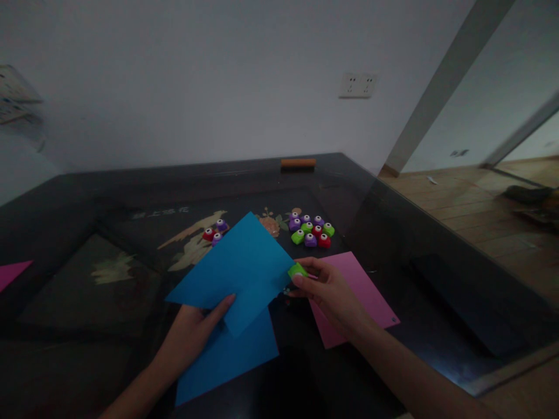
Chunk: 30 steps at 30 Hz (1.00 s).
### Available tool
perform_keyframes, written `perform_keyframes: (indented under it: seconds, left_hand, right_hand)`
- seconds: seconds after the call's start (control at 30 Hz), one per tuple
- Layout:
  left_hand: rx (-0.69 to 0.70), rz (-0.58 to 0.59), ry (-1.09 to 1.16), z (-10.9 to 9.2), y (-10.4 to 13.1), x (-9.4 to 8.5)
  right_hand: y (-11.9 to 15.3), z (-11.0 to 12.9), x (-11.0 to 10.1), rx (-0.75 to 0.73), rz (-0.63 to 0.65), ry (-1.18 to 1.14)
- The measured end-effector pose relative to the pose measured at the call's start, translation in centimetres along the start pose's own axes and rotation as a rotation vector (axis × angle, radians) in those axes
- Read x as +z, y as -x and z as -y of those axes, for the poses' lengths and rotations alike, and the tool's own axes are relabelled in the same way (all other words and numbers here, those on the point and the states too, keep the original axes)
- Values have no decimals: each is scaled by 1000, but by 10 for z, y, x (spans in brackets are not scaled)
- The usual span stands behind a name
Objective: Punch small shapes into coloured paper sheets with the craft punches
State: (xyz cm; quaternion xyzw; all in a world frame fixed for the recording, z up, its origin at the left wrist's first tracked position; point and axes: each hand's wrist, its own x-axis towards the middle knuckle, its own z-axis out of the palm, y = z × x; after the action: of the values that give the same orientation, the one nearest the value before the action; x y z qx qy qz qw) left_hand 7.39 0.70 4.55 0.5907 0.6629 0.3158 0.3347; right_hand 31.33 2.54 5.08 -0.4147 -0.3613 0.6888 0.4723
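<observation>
My left hand (198, 331) is closed on the lower edge of a blue paper sheet (244, 262), its thumb on top and its fingers hidden underneath. The sheet is raised and tilted above the table. At its right corner, my right hand (329, 288) pinches a small green eye-shaped clip (297, 271). The clip meets that corner; whether it grips the paper cannot be made out. Another blue sheet (236, 364) lies below. A pink sheet (356, 285) is on the table under my right hand, with a small dark spot near its lower right corner.
Several purple, green and red eye clips (310, 239) cluster behind the sheets. A few more, including a red clip (208, 234), sit at the left. An orange-brown roll (298, 163) rests at the back of the dark table (131, 186). Another pink sheet (13, 272) shows far left.
</observation>
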Motion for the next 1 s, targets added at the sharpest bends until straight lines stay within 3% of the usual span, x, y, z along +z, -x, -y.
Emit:
perform_keyframes:
  seconds: [1.0]
  left_hand:
    - [21, 5, -15, 1, -1, 0]
  right_hand:
    - [0, 1, -1, 1, -12, 31]
